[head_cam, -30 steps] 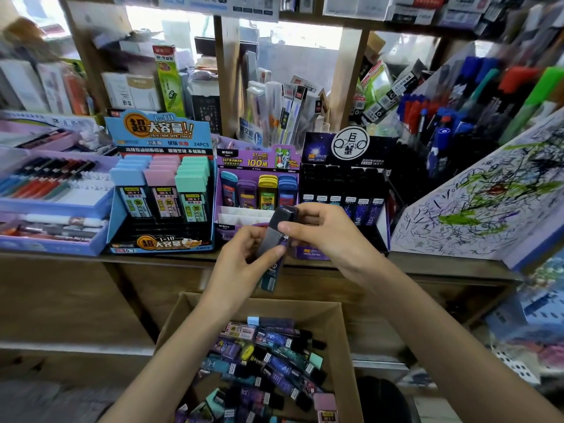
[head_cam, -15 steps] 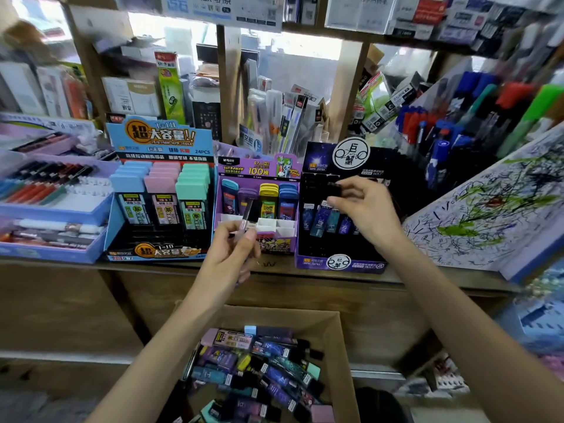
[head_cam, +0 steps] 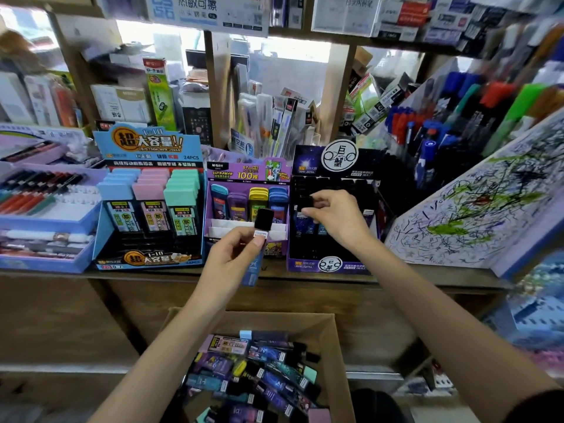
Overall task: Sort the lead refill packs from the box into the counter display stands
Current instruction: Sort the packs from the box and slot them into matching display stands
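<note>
Your R hand [head_cam: 338,222] pinches a black-capped pack [head_cam: 305,203] by its cap at the black stand [head_cam: 331,265], prob. to drop it straight into a slot, while your L hand [head_cam: 232,257] grips a blue pack [head_cam: 252,268] upright nearby, staged next, w/ the rest in the box [head_cam: 244,322].

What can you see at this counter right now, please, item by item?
Cardboard box: one, brown, below counter.
Loose packs: many, purple, blue, teal, inside box.
Blue stand: one, counter left, holding blue, pink, teal packs.
Purple stand: one, counter centre.
Black stand: one, counter right.
Scribble pad: one, white, inked, far right.
Pen tray: one, lilac, far left.
Blue-bodied pack: one, black-capped, before purple stand.
Dark pack: one, black, at black stand.
Left hand: grips blue-bodied pack.
Right hand: pinches dark pack.
</note>
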A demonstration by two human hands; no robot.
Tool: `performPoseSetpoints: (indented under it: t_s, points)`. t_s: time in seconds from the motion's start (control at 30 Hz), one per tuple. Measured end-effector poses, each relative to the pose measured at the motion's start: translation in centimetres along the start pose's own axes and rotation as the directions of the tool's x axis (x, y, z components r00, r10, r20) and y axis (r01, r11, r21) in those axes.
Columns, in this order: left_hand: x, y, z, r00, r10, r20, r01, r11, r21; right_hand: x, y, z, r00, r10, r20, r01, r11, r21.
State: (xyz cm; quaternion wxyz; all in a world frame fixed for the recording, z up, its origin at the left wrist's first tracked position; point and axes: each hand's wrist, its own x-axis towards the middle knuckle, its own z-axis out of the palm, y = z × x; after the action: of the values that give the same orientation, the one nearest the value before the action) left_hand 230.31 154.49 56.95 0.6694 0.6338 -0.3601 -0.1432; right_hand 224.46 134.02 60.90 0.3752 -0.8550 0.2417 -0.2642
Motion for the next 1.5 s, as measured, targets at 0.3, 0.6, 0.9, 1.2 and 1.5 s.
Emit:
performPoseSetpoints:
  t_s: [0.3,0.6,0.9,1.2,1.5]
  points:
    - [4.4,2.1,2.6,0.997,0.053,0.061,-0.059,0.994,0.096,-2.3,-1.7,-1.9,0.992,-0.119,-0.050,0.125,0.983,0.132]
    - [6.9,3.5,5.4,0.989,0.099,0.107,-0.119,0.972,0.203,-1.8,-2.1,-4.7,0.984,-0.166,-0.060,0.177,0.924,0.340]
    - [4.2,-2.4,2.2,0.990,0.076,0.117,-0.139,0.463,0.875,-1.1,2.4,-3.9,0.992,-0.098,-0.085,0.110,0.984,0.140]
    - [3.8,-3.6,1.5,0.981,0.122,0.150,-0.190,0.458,0.868,-0.7,1.7,-3.2,0.987,-0.160,0.022,0.156,0.980,0.123]
    - [3.9,-4.0,1.3,0.981,0.135,0.139,-0.188,0.480,0.857,-0.5,1.7,-3.6,0.983,-0.170,-0.072,0.178,0.977,0.118]
